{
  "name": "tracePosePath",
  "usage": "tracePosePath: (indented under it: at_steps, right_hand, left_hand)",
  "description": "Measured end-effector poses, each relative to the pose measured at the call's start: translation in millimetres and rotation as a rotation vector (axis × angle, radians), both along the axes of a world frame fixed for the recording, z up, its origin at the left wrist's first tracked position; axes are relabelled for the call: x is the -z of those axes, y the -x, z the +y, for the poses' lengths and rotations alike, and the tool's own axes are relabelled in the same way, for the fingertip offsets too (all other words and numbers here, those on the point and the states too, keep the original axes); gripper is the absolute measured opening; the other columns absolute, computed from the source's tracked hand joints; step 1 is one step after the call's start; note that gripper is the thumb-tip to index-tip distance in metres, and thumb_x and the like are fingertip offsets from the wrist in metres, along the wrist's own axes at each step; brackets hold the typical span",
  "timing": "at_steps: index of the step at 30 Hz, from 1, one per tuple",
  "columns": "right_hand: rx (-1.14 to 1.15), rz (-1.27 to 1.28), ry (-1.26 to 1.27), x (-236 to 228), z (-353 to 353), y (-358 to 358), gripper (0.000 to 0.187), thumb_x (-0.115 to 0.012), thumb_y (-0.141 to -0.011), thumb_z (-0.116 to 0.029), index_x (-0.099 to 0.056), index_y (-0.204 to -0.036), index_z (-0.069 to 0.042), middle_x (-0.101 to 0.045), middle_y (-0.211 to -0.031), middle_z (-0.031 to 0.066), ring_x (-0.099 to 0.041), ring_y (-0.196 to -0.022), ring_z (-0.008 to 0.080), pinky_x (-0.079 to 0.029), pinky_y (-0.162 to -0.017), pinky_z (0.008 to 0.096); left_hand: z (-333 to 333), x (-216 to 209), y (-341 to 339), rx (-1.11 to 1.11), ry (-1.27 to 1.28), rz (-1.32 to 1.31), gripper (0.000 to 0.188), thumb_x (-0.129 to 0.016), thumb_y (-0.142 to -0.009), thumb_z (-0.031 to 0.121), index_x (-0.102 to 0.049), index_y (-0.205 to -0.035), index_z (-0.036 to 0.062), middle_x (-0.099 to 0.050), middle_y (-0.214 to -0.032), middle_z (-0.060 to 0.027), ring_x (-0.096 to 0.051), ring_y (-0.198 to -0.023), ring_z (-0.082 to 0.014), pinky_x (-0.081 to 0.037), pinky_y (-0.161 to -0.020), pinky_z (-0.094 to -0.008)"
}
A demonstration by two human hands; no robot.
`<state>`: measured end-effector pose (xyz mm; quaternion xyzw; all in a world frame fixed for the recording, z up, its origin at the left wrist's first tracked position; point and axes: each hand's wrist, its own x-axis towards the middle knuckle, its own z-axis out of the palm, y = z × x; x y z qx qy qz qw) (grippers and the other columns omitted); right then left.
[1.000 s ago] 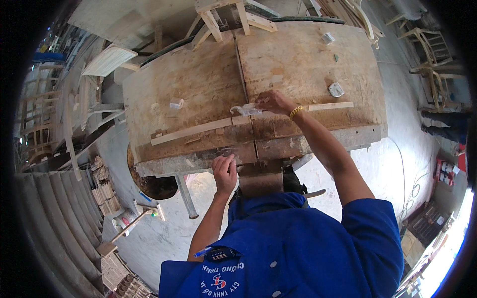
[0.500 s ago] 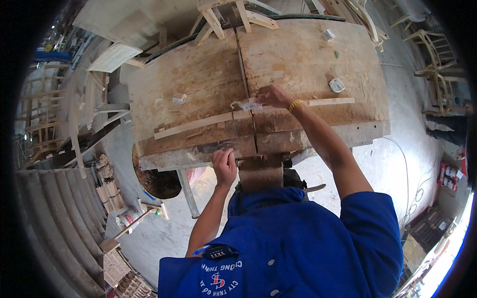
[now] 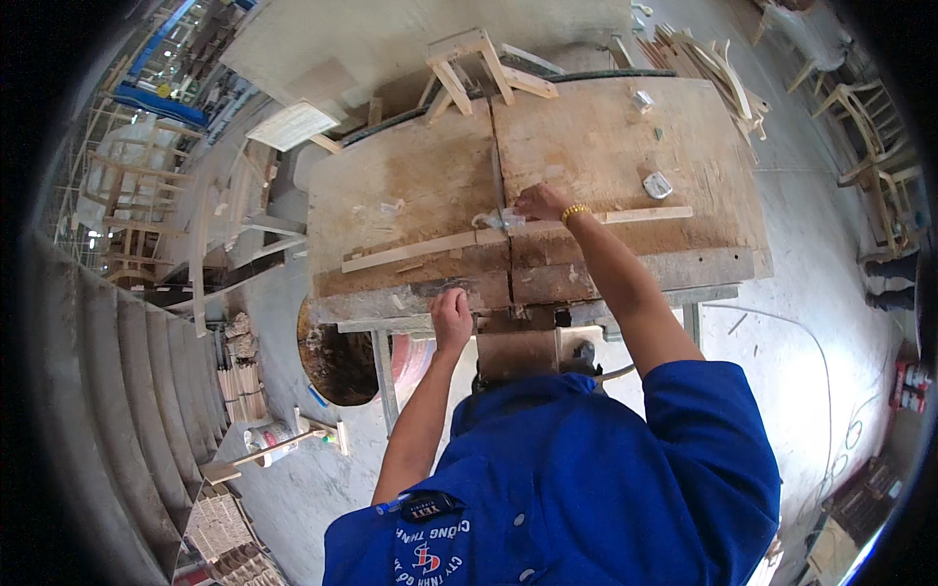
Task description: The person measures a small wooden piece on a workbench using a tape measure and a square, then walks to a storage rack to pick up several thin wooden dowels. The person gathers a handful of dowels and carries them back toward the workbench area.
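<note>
My right hand [image 3: 540, 202], a gold bracelet [image 3: 575, 212] on its wrist, reaches over the worn wooden worktable [image 3: 420, 166] just right of the gap between its two halves. Its fingers are closed at a crumpled piece of clear plastic [image 3: 499, 221], though the fingertips are partly hidden. Under the plastic, a long pale wooden strip [image 3: 410, 251] lies across the table, with another pale length [image 3: 648, 214] continuing right of my wrist. My left hand [image 3: 451, 319] rests at the table's front edge, fingers curled in, with nothing visible in them.
A small white-rimmed item [image 3: 658, 185] and plastic scraps [image 3: 392, 207] lie on the table. A wooden frame [image 3: 469, 63] stands at its far edge. A dark round opening [image 3: 337, 356], a bucket [image 3: 271, 441] and bundled sticks [image 3: 241, 391] are at left. Chair frames [image 3: 870, 137] stand right.
The whole view has shifted, so the table appears slightly farther right and lower. Both hands keep nearly the same places on the table; the right one stays by the plastic.
</note>
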<state>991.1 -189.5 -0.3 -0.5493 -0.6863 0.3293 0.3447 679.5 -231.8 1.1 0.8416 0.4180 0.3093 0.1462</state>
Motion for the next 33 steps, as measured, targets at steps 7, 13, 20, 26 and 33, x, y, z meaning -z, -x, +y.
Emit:
tracePosePath:
  at_steps: [7,13,20,26,33]
  right_hand:
    - [0.224,0.142,0.203,-4,-3,3,0.036,-0.066,-0.077,-0.033,-0.063,-0.09,0.0,-0.066,-0.081,0.0139,-0.062,-0.073,0.0202,-0.048,-0.065,0.0331]
    - [0.113,0.026,0.29,-6,-1,6,0.036,-0.064,-0.077,-0.031,-0.061,-0.096,-0.001,-0.065,-0.092,0.0142,-0.063,-0.081,0.0284,-0.049,-0.072,0.0367]
    - [0.172,-0.116,0.121,1,-6,4,0.045,-0.072,-0.07,-0.034,-0.061,-0.1,-0.002,-0.065,-0.088,0.0153,-0.063,-0.081,0.0262,-0.048,-0.067,0.0369]
    - [0.334,0.238,0.318,-35,-14,25,0.04,-0.073,-0.07,-0.033,-0.063,-0.092,-0.001,-0.064,-0.076,0.0085,-0.06,-0.067,0.0173,-0.047,-0.06,0.0318]
    - [0.378,0.417,0.622,-34,30,93,0.042,-0.069,-0.073,-0.039,-0.065,-0.082,0.002,-0.059,-0.064,0.0036,-0.051,-0.054,0.0099,-0.039,-0.047,0.0253]
  left_hand:
    - [-2,0,0,-0.018,0.069,0.005,0.009,-0.051,-0.083,0.012,-0.057,-0.084,0.0046,-0.06,-0.078,-0.0135,-0.055,-0.078,-0.033,-0.04,-0.073,-0.0431]
    - [6,-7,-1,-0.096,0.359,0.123,0.014,-0.057,-0.081,0.016,-0.059,-0.089,0.0039,-0.06,-0.08,-0.0138,-0.057,-0.082,-0.0328,-0.043,-0.071,-0.0428]
    - [85,-21,-108,0.057,0.01,0.117,0.03,-0.067,-0.074,0.022,-0.061,-0.094,0.0002,-0.062,-0.088,-0.0141,-0.059,-0.079,-0.0295,-0.047,-0.073,-0.0358]
    - [103,11,-85,-0.149,0.532,-0.08,0.025,-0.067,-0.07,0.017,-0.062,-0.089,0.0017,-0.062,-0.087,-0.0136,-0.058,-0.086,-0.0281,-0.044,-0.077,-0.0363]
    - [74,-14,-2,-0.375,0.934,-0.865,0.023,-0.06,-0.075,0.011,-0.058,-0.096,0.0016,-0.059,-0.09,-0.0095,-0.058,-0.088,-0.0182,-0.047,-0.071,-0.0325]
